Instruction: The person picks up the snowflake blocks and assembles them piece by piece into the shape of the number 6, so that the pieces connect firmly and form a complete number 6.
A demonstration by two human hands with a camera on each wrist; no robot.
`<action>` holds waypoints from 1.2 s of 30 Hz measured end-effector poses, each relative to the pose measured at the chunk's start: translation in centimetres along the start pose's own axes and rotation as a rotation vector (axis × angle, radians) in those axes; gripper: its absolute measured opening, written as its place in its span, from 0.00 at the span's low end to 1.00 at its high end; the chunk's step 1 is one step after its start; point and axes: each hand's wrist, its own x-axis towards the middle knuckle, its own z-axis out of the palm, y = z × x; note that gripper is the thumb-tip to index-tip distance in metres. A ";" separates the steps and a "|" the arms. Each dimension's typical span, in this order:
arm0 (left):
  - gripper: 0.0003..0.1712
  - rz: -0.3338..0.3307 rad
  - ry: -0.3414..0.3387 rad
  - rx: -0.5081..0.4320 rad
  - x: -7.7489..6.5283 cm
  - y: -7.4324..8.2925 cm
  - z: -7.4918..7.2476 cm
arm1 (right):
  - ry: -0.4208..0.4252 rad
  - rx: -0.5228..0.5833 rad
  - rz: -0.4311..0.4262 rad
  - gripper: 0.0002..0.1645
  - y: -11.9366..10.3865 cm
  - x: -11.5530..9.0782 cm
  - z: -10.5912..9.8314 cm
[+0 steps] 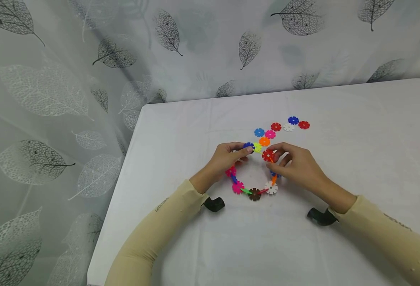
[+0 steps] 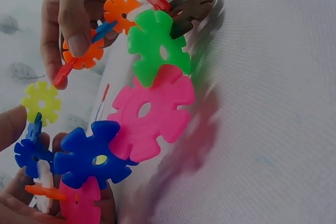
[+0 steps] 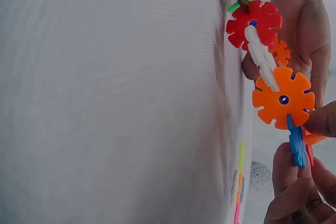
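A chain of interlocking plastic snowflake discs (image 1: 254, 194) curves into a ring between both hands. My left hand (image 1: 227, 159) holds its left side, thumb by a dark blue disc (image 1: 248, 146) and a yellow disc (image 2: 41, 104). My right hand (image 1: 297, 165) pinches the other end, near a red disc (image 1: 268, 155) and an orange disc (image 2: 86, 55). In the left wrist view, a small gap shows between the yellow disc and the red one (image 2: 65, 72). Pink, green, brown and white discs form the near curve. Fingers hide parts of the chain.
Several loose discs lie beyond the hands on the white-covered table (image 1: 367, 131), among them a red one (image 1: 304, 125), a light blue one (image 1: 259, 132) and an orange one (image 1: 264, 142). A leaf-patterned curtain (image 1: 202, 47) hangs behind and to the left.
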 end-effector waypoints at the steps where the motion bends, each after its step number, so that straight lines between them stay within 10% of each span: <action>1: 0.21 -0.001 0.000 -0.003 0.0 0.0 0.0 | 0.000 0.001 -0.001 0.30 0.0 0.0 0.0; 36: 0.15 -0.067 -0.011 -0.008 0.6 0.6 1.7 | 0.194 -0.220 -0.164 0.23 0.2 -0.6 0.7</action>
